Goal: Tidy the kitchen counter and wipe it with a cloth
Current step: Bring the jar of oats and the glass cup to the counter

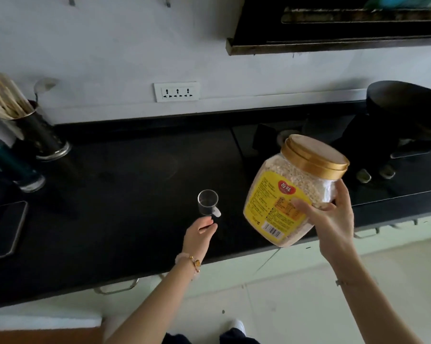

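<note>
The right grip (333,222) clasps a tilted gold-lidded clear plastic jar (291,192) over the black table (122,184). Just beyond the left grip (198,235), loosely curled and empty, stands a small clear glass cup (207,202).

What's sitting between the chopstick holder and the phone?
A green bottle stands on the counter between the chopstick holder and the phone. The head view shows it.
</note>
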### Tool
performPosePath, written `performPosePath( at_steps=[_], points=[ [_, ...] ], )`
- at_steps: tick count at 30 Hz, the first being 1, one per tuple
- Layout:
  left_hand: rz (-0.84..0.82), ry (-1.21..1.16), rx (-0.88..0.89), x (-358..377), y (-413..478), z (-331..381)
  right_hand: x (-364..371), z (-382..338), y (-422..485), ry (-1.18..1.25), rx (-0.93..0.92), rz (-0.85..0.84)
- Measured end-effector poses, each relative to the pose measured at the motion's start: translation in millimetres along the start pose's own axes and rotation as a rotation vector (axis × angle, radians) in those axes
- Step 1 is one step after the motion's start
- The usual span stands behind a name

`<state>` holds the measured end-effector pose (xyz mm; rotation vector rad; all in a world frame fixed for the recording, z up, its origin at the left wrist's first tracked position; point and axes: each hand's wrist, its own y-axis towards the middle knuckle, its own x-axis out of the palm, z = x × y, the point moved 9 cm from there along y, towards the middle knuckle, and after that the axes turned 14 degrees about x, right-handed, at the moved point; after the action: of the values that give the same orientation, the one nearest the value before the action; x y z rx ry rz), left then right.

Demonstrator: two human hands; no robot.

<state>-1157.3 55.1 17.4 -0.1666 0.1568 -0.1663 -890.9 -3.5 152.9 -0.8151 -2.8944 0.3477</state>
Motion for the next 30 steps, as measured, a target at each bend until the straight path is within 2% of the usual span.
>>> performPosePath(
  at_steps=[3, 8, 12, 17, 20, 24, 30],
  points=[
    [0.046, -0.031, -0.068, 23, 9, -5, -15, 1, 12, -0.016, 0.028, -0.039],
    [0.12, 0.059, -0.154, 33, 27, -16, -33, 7, 22, 0.003, 0.063, -0.047],
    [0.155, 0.123, -0.127, 35, 37, -9, -42, 9, 24, 0.011, 0.074, -0.025],
    [0.231, 0.095, -0.033, 24, 28, -9, -55, 10, 23, 0.04, 0.066, 0.012],
    [0.17, 0.126, 0.046, 24, 25, 3, -64, 7, 17, 0.074, 0.05, 0.049],
    [-0.006, 0.144, 0.184, 42, 23, 39, -84, 1, -1, 0.119, 0.012, 0.136],
    [-0.288, 0.126, 0.322, 93, 11, 76, -146, 11, -57, 0.195, -0.018, 0.392]
  ],
)
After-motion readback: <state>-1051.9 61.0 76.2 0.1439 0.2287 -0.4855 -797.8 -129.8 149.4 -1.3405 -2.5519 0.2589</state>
